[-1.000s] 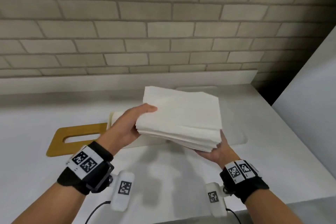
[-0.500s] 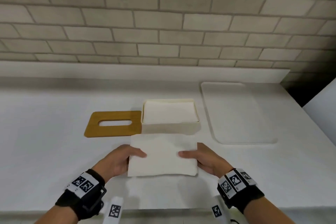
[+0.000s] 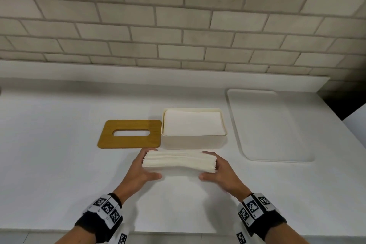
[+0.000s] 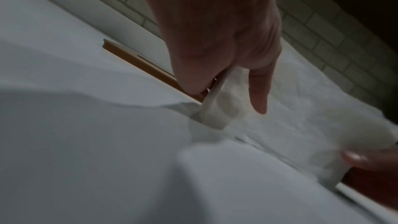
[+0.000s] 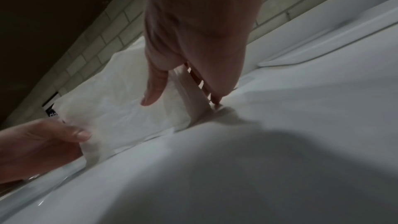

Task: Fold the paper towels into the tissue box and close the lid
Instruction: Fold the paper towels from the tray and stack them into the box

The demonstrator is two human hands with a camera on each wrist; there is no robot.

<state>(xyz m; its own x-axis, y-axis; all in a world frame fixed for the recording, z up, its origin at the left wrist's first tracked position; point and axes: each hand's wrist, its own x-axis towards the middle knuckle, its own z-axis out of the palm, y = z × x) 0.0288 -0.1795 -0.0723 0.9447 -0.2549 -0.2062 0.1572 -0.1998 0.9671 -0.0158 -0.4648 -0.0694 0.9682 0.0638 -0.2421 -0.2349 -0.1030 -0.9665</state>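
A thick stack of white paper towels (image 3: 179,161) stands on its long edge on the white counter, just in front of the cream tissue box (image 3: 194,143). My left hand (image 3: 141,171) grips the stack's left end, thumb on the near face and fingers behind. My right hand (image 3: 222,171) grips the right end the same way. The open box holds folded towels (image 3: 193,125) up to its rim. Its wooden lid (image 3: 106,138) with an oval slot lies flat to the left of the box. In the wrist views my left thumb (image 4: 258,91) and right thumb (image 5: 154,88) lie against the stack.
A white tray (image 3: 267,125) lies flat to the right of the box. A brick wall with a low white ledge (image 3: 138,77) runs along the back. The counter's front edge (image 3: 178,233) is close below my wrists.
The stack came down from the air to lie flat on the counter under both hands. Now it has been tipped up onto its edge and is held by both ends.
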